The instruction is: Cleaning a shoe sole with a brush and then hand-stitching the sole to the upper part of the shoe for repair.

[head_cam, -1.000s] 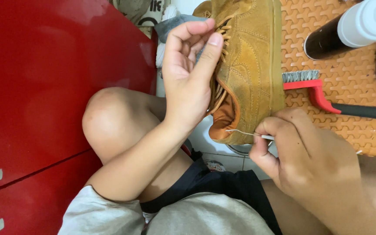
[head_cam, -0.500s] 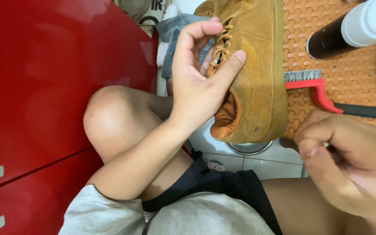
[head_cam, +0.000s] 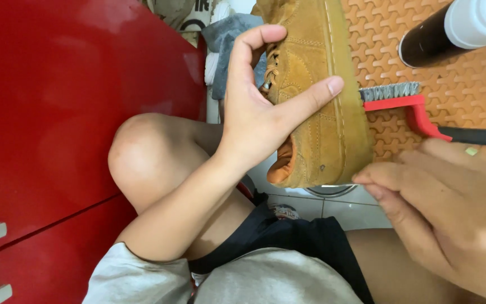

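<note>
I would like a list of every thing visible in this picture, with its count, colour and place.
shoe: one, tan suede, upper centre, held up on its side
brush: one, red handle, grey bristles, on the mat right of the shoe
mat: one, orange, patterned, top right
bottle: one, dark with white cap, top right corner
cabinet: one, red, left
cloth: one, grey, top centre
left hand: grips the shoe
right hand: lower right, fingertips at the shoe's heel
</note>
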